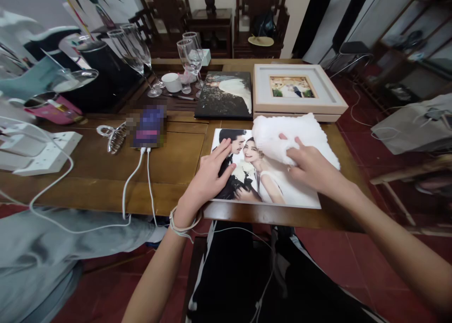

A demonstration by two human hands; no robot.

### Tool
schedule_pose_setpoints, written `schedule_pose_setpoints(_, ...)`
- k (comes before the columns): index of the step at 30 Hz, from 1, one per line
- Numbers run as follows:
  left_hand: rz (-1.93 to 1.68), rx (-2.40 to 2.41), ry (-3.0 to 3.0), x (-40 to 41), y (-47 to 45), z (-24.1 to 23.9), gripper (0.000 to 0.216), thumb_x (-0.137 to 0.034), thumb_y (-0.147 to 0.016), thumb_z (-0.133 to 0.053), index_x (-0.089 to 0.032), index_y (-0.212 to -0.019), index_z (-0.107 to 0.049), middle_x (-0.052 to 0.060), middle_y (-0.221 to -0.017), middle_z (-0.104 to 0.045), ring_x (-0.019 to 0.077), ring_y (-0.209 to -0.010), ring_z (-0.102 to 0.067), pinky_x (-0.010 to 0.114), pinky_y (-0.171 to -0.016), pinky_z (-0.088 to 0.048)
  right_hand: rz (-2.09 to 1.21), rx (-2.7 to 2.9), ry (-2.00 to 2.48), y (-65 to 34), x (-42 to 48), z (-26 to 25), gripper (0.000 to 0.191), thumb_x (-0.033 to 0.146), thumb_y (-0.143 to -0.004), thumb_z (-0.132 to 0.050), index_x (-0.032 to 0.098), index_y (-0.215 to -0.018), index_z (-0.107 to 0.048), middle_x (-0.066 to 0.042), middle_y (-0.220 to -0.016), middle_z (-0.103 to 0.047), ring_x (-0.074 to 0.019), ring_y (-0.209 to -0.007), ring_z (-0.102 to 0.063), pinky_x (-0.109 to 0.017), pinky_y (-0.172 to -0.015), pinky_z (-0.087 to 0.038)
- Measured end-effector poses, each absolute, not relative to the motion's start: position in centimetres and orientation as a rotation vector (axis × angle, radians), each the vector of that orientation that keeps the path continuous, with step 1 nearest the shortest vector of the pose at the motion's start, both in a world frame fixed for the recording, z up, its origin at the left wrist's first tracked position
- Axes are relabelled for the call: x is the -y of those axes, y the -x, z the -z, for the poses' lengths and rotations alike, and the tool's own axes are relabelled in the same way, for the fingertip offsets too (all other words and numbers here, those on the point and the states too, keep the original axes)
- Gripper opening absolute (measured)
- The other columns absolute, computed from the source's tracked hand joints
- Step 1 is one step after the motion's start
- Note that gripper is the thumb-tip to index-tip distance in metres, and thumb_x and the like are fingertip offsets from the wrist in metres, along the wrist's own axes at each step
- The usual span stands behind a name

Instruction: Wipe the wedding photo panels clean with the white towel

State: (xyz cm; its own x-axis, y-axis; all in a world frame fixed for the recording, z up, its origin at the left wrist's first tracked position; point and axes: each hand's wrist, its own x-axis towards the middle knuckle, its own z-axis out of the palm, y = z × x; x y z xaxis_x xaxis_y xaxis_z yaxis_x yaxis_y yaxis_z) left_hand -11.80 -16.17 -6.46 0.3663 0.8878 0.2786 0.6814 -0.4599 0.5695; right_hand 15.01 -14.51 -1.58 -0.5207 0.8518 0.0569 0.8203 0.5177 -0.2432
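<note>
A glossy photo print (243, 172) of a couple lies flat at the front edge of the wooden table. My left hand (213, 167) rests on its left side, fingers stretched out and lying flat. In my right hand (309, 165) a fluffy white cloth (296, 132) is pinched, and it lies over the upper right part of the print. The cloth hides that corner of the picture. Just behind the print are a dark photo panel (224, 97) and a pale wooden frame (300, 90) with a small picture in it.
A phone (149, 127) with white cables and a hair claw clip (115, 135) lie to the left. Wine glasses (190, 54) and a white cup (172, 83) stand behind them. A power strip (52, 153) sits far left. Another person's legs (70, 252) are beside me.
</note>
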Motion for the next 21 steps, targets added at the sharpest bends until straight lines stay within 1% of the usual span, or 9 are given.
schedule_pose_setpoints(2,-0.790,-1.366,-2.281,16.2,11.8,6.5,0.049,-0.029,-0.096,-0.046,-0.015,-0.143,-0.039,0.015,-0.153,-0.036,0.0247,-0.143,-0.032,0.051,-0.115,-0.030,-0.342,2.577,1.454,-15.5,17.7,1.8,0.016,0.007,-0.065,-0.045,0.022,-0.069,-0.049,-0.013,-0.142,-0.050,-0.0422,-0.133,-0.039,-0.052,-0.086,-0.048)
schedule_pose_setpoints(3,-0.788,-1.361,-2.285,16.2,11.8,6.5,0.049,-0.030,-0.096,-0.046,-0.016,-0.143,-0.040,0.015,-0.153,-0.037,0.0246,-0.143,-0.033,0.051,-0.115,-0.030,-0.384,2.580,1.461,-15.8,19.5,1.7,0.017,0.007,-0.064,-0.046,0.023,-0.069,-0.050,-0.008,-0.149,-0.042,-0.0416,-0.138,-0.031,-0.053,-0.086,-0.050)
schedule_pose_setpoints(5,-0.789,-1.346,-2.290,16.2,11.8,6.4,0.047,-0.030,-0.096,-0.046,-0.017,-0.141,-0.042,0.014,-0.151,-0.039,0.0244,-0.142,-0.034,0.051,-0.114,-0.030,-0.417,2.600,1.415,-16.5,23.1,1.5,0.019,0.007,-0.062,-0.050,0.026,-0.066,-0.050,0.000,-0.154,-0.034,-0.0382,-0.140,-0.026,-0.051,-0.084,-0.053)
schedule_pose_setpoints(7,-0.793,-1.338,-2.284,16.2,11.8,6.4,0.045,-0.029,-0.096,-0.046,-0.018,-0.140,-0.043,0.013,-0.151,-0.041,0.0242,-0.141,-0.035,0.051,-0.114,-0.030,-0.387,2.631,1.308,-16.9,25.7,1.1,0.022,0.008,-0.061,-0.055,0.029,-0.065,-0.050,0.005,-0.153,-0.034,-0.0332,-0.138,-0.033,-0.047,-0.083,-0.056)
schedule_pose_setpoints(10,-0.800,-1.338,-2.268,16.2,11.7,6.4,0.045,-0.028,-0.096,-0.046,-0.017,-0.140,-0.044,0.014,-0.150,-0.042,0.0242,-0.141,-0.035,0.051,-0.114,-0.031,-0.352,2.669,1.203,-17.1,26.9,0.7,0.027,0.008,-0.060,-0.059,0.033,-0.066,-0.051,0.005,-0.150,-0.039,-0.0290,-0.133,-0.041,-0.042,-0.082,-0.058)
schedule_pose_setpoints(14,-0.843,-1.361,-2.255,16.1,11.6,6.6,0.044,-0.028,-0.095,-0.047,-0.019,-0.138,-0.046,0.014,-0.150,-0.041,0.0255,-0.141,-0.036,0.052,-0.113,-0.032,-0.384,2.691,1.233,-16.2,23.4,0.8,0.025,0.003,-0.063,-0.052,0.028,-0.067,-0.049,-0.003,-0.147,-0.045,-0.0307,-0.135,-0.039,-0.044,-0.091,-0.053)
schedule_pose_setpoints(17,-0.843,-1.374,-2.265,16.0,11.4,6.7,0.045,-0.028,-0.095,-0.048,-0.018,-0.139,-0.046,0.014,-0.150,-0.040,0.0270,-0.141,-0.035,0.054,-0.112,-0.033,-0.360,2.680,1.329,-15.0,18.7,1.0,0.023,0.002,-0.066,-0.045,0.024,-0.071,-0.049,-0.014,-0.131,-0.059,-0.0350,-0.129,-0.047,-0.048,-0.094,-0.048)
schedule_pose_setpoints(19,-0.822,-1.381,-2.276,15.9,11.4,6.7,0.045,-0.028,-0.095,-0.047,-0.017,-0.139,-0.046,0.014,-0.150,-0.041,0.0276,-0.142,-0.033,0.056,-0.111,-0.033,-0.293,2.663,1.397,-14.2,15.6,1.0,0.021,0.003,-0.066,-0.043,0.022,-0.071,-0.047,-0.013,-0.106,-0.068,-0.0350,-0.113,-0.058,-0.047,-0.088,-0.048)
schedule_pose_setpoints(21,-0.799,-1.391,-2.280,15.9,11.4,6.6,0.046,-0.028,-0.095,-0.046,-0.016,-0.140,-0.045,0.015,-0.150,-0.041,0.0277,-0.142,-0.033,0.056,-0.111,-0.033,-0.240,2.645,1.420,-13.6,13.7,0.9,0.019,0.003,-0.066,-0.043,0.022,-0.070,-0.047,-0.010,-0.090,-0.069,-0.0330,-0.098,-0.063,-0.045,-0.084,-0.048)
